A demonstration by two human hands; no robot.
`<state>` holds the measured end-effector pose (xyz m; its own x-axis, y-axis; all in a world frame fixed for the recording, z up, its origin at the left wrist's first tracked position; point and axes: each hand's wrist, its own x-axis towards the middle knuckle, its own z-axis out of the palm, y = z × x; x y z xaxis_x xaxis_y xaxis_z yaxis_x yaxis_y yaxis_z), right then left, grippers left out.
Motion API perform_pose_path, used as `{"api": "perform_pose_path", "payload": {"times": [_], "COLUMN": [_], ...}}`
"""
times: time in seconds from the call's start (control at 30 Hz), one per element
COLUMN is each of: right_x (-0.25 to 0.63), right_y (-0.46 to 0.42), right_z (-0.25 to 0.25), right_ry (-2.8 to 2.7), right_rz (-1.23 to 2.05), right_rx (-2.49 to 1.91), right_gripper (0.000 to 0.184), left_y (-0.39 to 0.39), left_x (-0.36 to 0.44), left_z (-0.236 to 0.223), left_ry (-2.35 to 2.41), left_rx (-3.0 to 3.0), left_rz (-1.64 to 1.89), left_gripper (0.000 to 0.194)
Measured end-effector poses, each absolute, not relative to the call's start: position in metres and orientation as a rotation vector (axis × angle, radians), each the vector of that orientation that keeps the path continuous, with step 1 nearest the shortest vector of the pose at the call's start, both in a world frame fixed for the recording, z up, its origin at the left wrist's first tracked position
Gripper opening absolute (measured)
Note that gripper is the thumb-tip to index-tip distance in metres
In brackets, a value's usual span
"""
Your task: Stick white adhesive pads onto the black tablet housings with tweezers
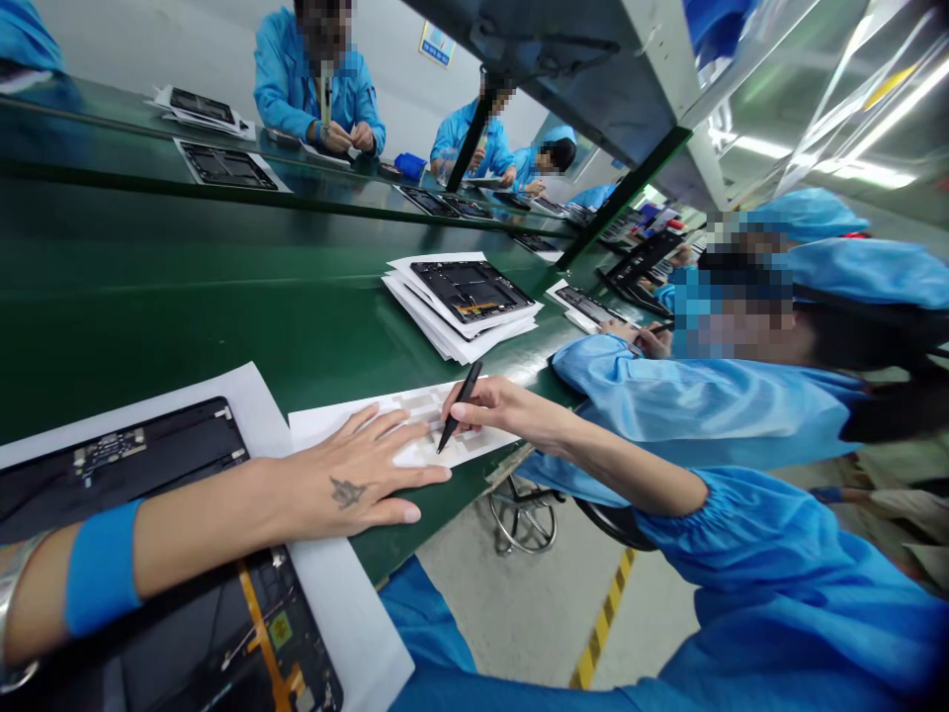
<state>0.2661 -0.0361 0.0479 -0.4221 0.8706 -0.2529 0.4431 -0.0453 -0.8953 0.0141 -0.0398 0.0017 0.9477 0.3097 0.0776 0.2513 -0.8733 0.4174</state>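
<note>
My left hand lies flat, palm down, on a white paper sheet with grey printed shapes, its fingertips close to my right hand. That right hand is gripping a black pen-like stylus, with the tip resting on the sheet. Under my left forearm lies a black tablet housing on white backing paper, with an orange flex cable at its lower end. A stack of white sheets carrying another black tablet housing sits further along the green bench mat.
More black housings on white paper line the green bench. Co-workers in blue smocks sit across it and beside me, one with a hand at the bench. A metal shelf runs overhead. Below are a stool base and yellow-black floor tape.
</note>
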Motion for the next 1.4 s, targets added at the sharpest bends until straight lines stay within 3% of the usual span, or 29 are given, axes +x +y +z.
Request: {"api": "perform_pose_path", "payload": {"times": [0.23,0.43,0.5,0.57,0.63,0.77,0.97,1.13,1.4], "right_x": [0.265,0.247,0.238,0.229,0.216,0.166,0.071,0.049,0.051], "right_y": [-0.046,-0.052,-0.05,-0.045,-0.037,-0.018,0.009,0.023,0.031], "right_z": [0.047,0.077,0.084,0.085,0.081,0.065,0.038,0.025,0.026], "right_ry": [-1.719,-1.392,-1.325,-1.32,-1.342,-1.494,-1.689,-1.828,-1.916], "right_rz": [1.437,1.094,1.069,1.059,1.08,1.218,1.529,1.63,1.657], "right_rx": [-1.387,-1.203,-1.135,-1.125,-1.137,-1.092,-0.957,-1.061,-1.119], "right_gripper": [0.037,0.038,0.037,0.036,0.037,0.043,0.047,0.047,0.044], "left_y": [-0.038,-0.045,-0.04,-0.033,-0.031,-0.049,-0.075,-0.077,-0.077], "left_x": [0.013,0.019,0.001,-0.035,-0.083,-0.156,-0.165,-0.172,-0.165], "left_z": [-0.01,0.004,0.016,0.027,0.035,0.031,0.009,0.007,0.015], "left_ry": [0.408,0.481,0.596,0.858,1.199,1.552,1.528,1.327,1.364], "left_rx": [2.722,2.84,2.897,2.943,2.938,2.835,2.805,2.783,2.78], "left_rz": [0.32,0.245,0.247,0.294,0.245,0.006,0.244,0.44,0.301], "left_gripper": [0.046,0.051,0.057,0.051,0.036,0.031,0.031,0.029,0.035]}}
